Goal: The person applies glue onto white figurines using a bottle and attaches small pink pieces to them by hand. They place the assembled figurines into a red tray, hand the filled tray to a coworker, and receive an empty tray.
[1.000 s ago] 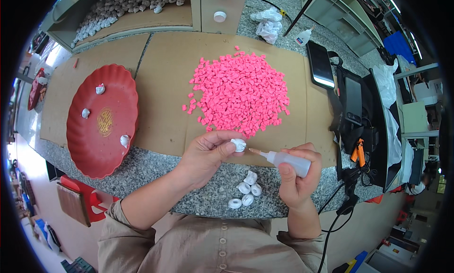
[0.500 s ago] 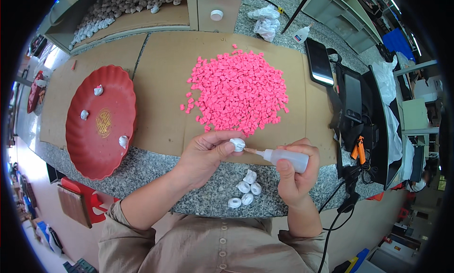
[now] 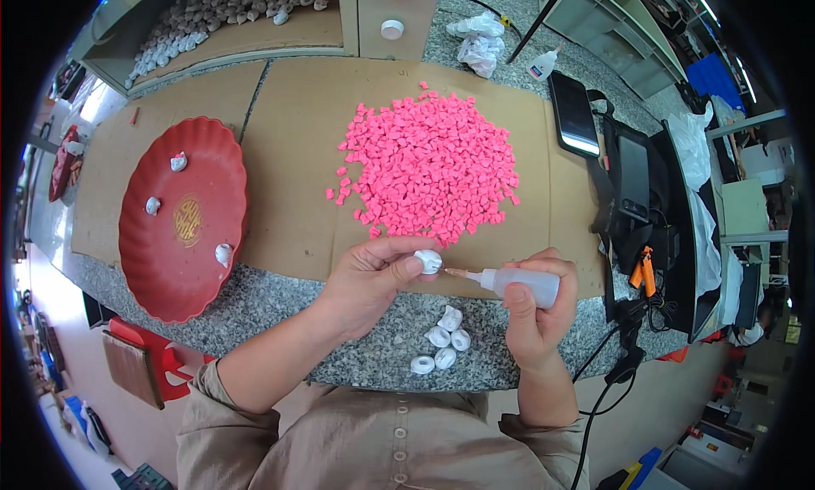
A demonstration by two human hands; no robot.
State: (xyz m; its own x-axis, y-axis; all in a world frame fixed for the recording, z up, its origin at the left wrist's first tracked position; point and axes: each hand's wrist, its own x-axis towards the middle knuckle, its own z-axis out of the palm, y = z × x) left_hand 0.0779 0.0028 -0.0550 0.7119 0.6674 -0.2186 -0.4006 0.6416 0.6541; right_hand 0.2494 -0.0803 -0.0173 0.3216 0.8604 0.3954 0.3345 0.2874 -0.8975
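Observation:
My left hand (image 3: 367, 280) pinches a small white rounded piece (image 3: 429, 261) between thumb and fingers, just below the pile of small pink pieces (image 3: 433, 163). In my right hand (image 3: 541, 312) is a translucent squeeze bottle (image 3: 528, 285), closed in the fingers and lying nearly level. Its thin nozzle tip points left and ends close beside the white piece; whether they touch is hard to see. Several white ring-like pieces (image 3: 443, 337) lie on the speckled stone tabletop (image 3: 365, 354) between my forearms.
On the left, a red scalloped tray (image 3: 182, 282) holds 3 small white pieces. Cardboard (image 3: 289, 176) covers much of the table. A box-like machine (image 3: 392, 57) with a green light stands behind. To the right are a dark tablet (image 3: 574, 112), a black bag (image 3: 632, 172), orange-handled tool (image 3: 647, 269) and cables.
The bottle in my right hand has shifted slightly right, drawing its nozzle a little away from the white piece. My left hand has barely moved.

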